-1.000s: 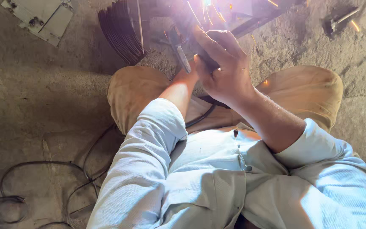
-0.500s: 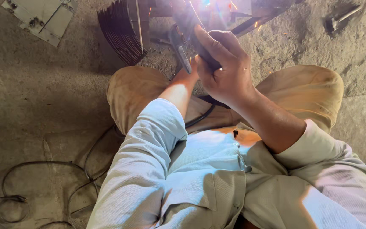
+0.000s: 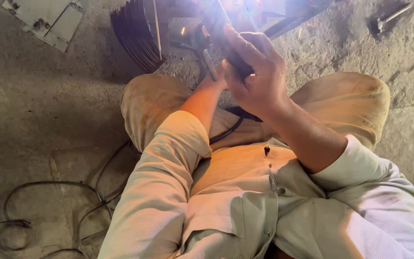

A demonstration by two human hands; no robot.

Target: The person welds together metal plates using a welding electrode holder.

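The right hand [image 3: 257, 72] is closed around a dark welding holder [image 3: 238, 62], held just beside a bright arc [image 3: 235, 12] on the metal frame [image 3: 288, 21]. The left hand [image 3: 214, 79] is mostly hidden behind it; its grip cannot be told. A stack of thin metal strips [image 3: 137, 36] lies near. Welding appears under way; a steady tip is called for.

Lighting: a white-hot welding glare [image 3: 238, 12] at the top centre of the frame is blown out and erases detail there. It casts warm orange light over the raised right hand [image 3: 257, 76] and the pale buttoned shirt front [image 3: 235, 177]. The grey concrete floor [image 3: 34, 110] at left is dim. The lower right sleeve is bluish. Focus is adequate; slight softness at the lower edge.
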